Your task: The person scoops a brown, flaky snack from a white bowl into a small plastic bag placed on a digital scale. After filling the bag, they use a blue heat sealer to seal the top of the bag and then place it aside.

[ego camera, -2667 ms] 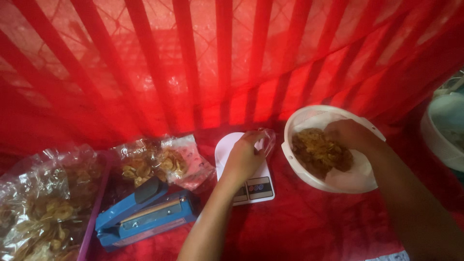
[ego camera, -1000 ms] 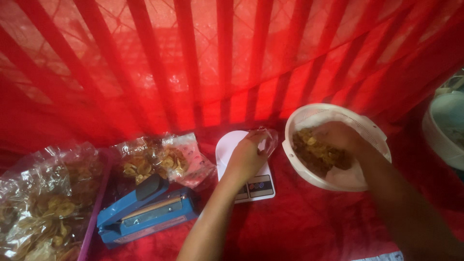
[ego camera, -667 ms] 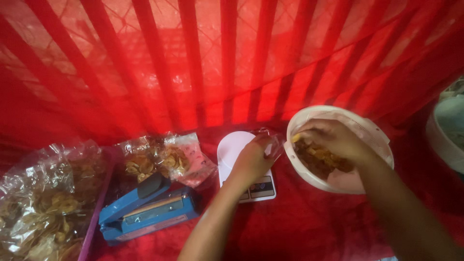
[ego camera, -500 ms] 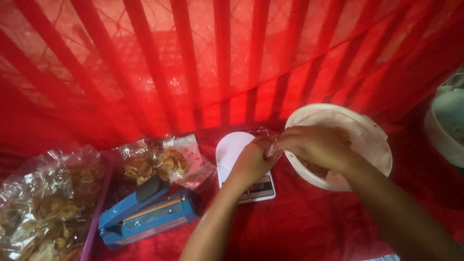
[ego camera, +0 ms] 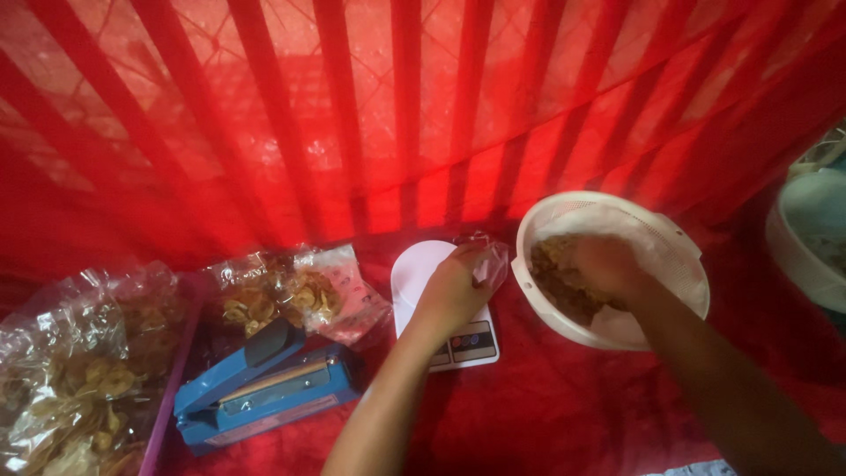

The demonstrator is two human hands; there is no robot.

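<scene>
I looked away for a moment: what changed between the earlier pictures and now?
The right hand went from the clear plastic bag back into the white round basket of brown snacks. The left hand stays on that bag over the white kitchen scale. The blue heat sealer has not moved.

My left hand (ego camera: 451, 291) sits at frame centre, fingers pinched shut, forearm rising from the bottom edge. My right hand (ego camera: 608, 264) lies centre-right, curled, palm down, its forearm slanting in from the lower right corner.
</scene>
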